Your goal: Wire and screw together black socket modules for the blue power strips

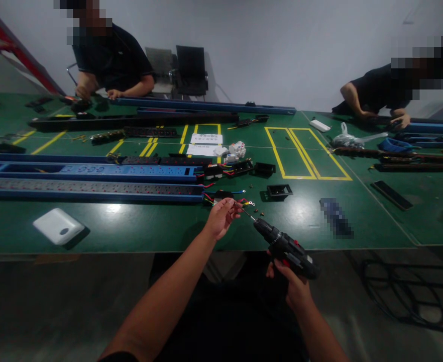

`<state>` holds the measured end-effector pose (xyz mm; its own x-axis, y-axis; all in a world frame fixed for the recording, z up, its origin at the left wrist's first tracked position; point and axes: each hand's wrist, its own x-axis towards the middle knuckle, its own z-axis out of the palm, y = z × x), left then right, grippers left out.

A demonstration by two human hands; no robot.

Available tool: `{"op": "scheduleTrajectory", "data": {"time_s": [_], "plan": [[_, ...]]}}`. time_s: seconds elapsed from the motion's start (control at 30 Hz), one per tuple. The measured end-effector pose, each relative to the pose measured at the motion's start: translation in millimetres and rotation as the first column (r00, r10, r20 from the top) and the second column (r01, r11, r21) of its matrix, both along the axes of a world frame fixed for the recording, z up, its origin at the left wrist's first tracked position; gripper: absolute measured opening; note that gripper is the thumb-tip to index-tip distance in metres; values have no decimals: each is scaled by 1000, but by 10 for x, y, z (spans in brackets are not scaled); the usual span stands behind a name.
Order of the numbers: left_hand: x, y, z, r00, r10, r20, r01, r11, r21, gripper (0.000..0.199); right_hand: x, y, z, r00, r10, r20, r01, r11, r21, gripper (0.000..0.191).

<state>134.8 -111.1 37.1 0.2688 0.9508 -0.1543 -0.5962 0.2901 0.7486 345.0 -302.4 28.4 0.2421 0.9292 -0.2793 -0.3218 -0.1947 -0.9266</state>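
My right hand (295,286) is closed around the grip of a black power drill (287,249), which lies tilted in the air, its chuck toward my left hand (223,218). The fingers of my left hand are pinched together at the far end of the slender bit (248,214); whether they also hold a small part I cannot tell. Just beyond these fingers, wires with ring terminals (250,203) emerge from the end of a long blue-edged socket strip (93,188), which extends leftward along the green table (300,201). A second blue strip (131,172) lies behind it. Small brass-coloured pieces (262,214) rest between my two hands and slightly beyond them. Farther from my right hand lie an open black frame (280,190) and, to its right, a pixelated dark object (336,217). Well left of my left hand sits a white device (59,226). Across the table, two people (112,60) work with their hands low.
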Motion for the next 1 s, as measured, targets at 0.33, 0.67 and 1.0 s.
{"op": "scheduleTrajectory", "data": {"time_s": [0.33,0.67,1.0], "plan": [[-50,-4,-35,1000,20,-18,-20,1000,12,48,-48,24,9,1000,-5,-15,5,1000,-25,44],[-74,40,-10,994,-75,-81,80,995,59,48,-51,26,-1,1000,7,-9,-7,1000,-17,40],[-488,186,-10,834,213,-509,10,917,400,39,-13,25,8,999,-15,-52,14,1000,-12,38]]}}
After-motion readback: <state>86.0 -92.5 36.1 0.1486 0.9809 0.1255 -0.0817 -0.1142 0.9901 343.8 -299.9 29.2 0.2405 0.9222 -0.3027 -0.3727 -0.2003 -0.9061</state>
